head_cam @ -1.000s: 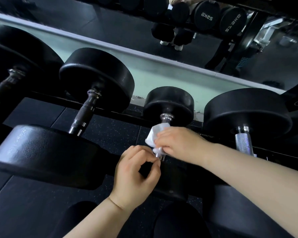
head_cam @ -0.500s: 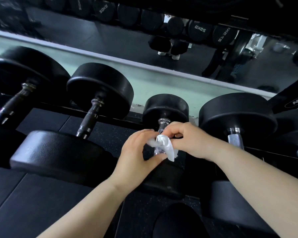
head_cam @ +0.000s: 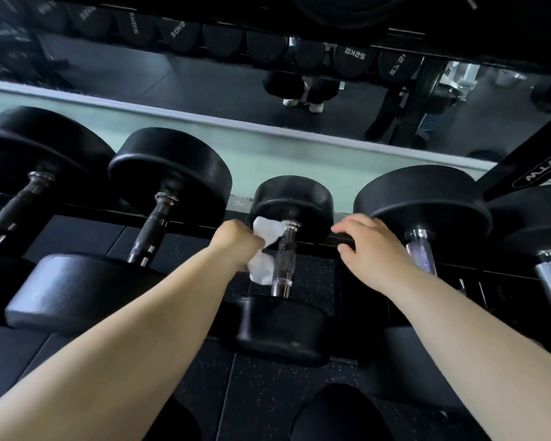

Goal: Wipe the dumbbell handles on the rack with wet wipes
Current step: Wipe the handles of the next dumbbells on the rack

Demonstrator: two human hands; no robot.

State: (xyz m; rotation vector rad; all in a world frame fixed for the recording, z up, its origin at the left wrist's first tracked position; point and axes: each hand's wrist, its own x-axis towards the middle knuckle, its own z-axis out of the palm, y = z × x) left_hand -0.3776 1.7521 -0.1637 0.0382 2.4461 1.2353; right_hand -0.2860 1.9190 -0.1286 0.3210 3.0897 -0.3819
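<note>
Handle [head_cam: 283, 259] of the small dumbbell [head_cam: 293, 198] is the one under the wipe [head_cam: 266, 235] now, and I judge the task part-way at best: 4 more handles show on the rack [head_cam: 198, 222], 2 left of the small dumbbell and 2 right of it, and nothing tells wiped from unwiped. The wipe is bunched in the left hand [head_cam: 236, 241], which is clenched around it, its fingertips hidden behind the back of the hand. The white wad lies against the left side of the handle and looks to touch it near the far head, with a loose tail hanging beside the knurled middle. The handle's near end and right side are bare of the wipe. The right hand [head_cam: 372, 253] grasps nothing: its fingers [head_cam: 352, 226] are relaxed and rest on the rack rail just right of the small dumbbell, apart from the handle. What is left, as I judge it, is to carry the wipe along and around this handle, then on to the others
</note>
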